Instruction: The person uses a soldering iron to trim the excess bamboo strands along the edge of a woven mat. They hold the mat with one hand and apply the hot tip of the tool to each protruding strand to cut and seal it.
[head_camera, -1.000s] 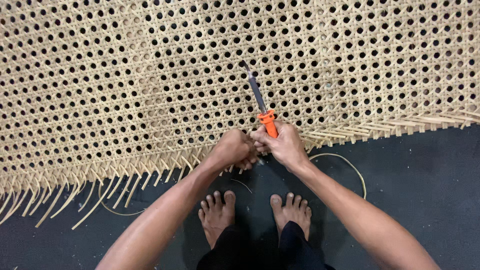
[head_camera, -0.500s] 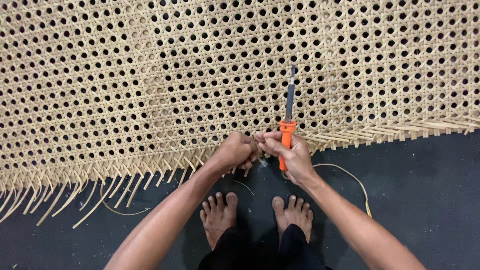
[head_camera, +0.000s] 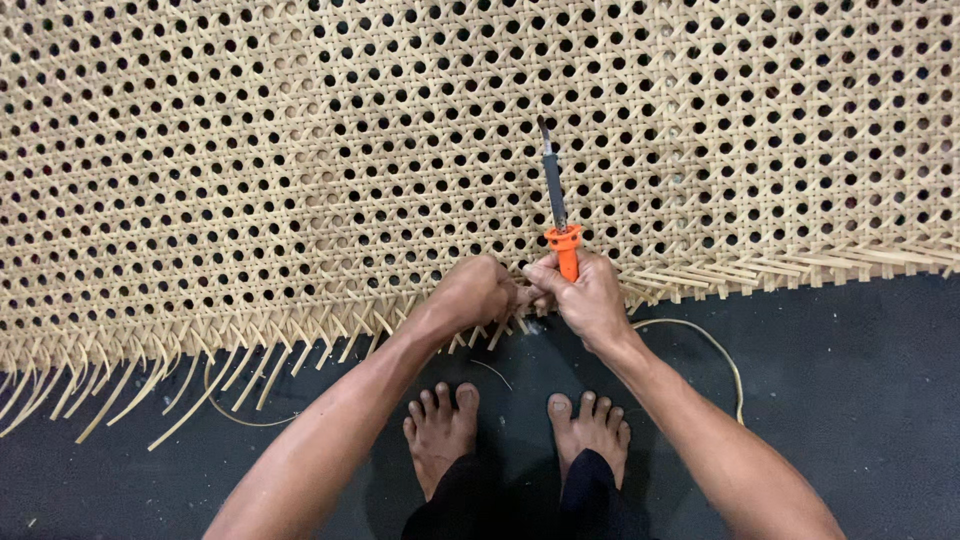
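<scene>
Woven cane sheet (head_camera: 300, 180) spread flat on dark floor (head_camera: 850, 400), open hexagonal mesh, unfinished edge fraying into loose strand ends (head_camera: 250, 350) nearest the bare feet (head_camera: 440, 430). Judged light and springy – strands stiff along their length yet liable to split if bent sharply; best taken near the woven edge, not by the tips. Right hand (head_camera: 590, 300) closed around orange handle of awl-like tool (head_camera: 557, 205), dark shaft pointing away over the mesh (tip resting on or just above the weave; cannot tell which). Left hand (head_camera: 475, 290) curled at the sheet's edge, fingers pinched on strand ends – touching the right. Both forearms extended forward, converging. Stray cane loop (head_camera: 720, 355) lying beside the right wrist.
</scene>
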